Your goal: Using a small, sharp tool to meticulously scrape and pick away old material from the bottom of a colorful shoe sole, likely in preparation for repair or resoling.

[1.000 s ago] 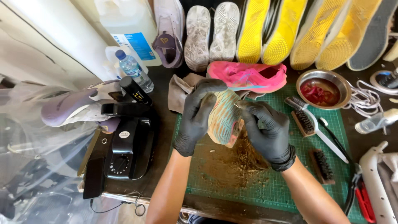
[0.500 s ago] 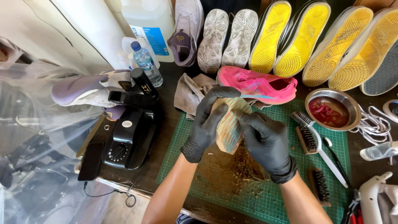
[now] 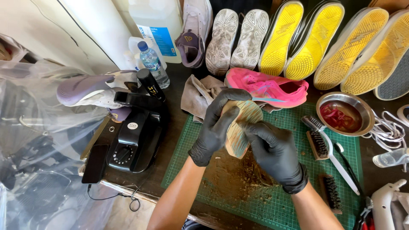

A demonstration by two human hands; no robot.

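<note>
Both my hands wear black gloves and hold a shoe sole-up over a green cutting mat. The sole is pale with teal and orange tones. My left hand wraps around its left side and toe. My right hand presses fingers on the sole from the right; whether it pinches a small tool is hidden. Brown dirt crumbs lie on the mat below the shoe. The matching pink shoe lies on its side just behind.
Yellow-soled shoes and grey-soled shoes line the back. A metal bowl of red liquid, brushes, a black device, a water bottle, a large jug, a cloth and white laces surround the mat.
The camera view has tilted so the scene sits lower. My right fingers have shifted slightly on the sole; the shoe stays held in both hands.
</note>
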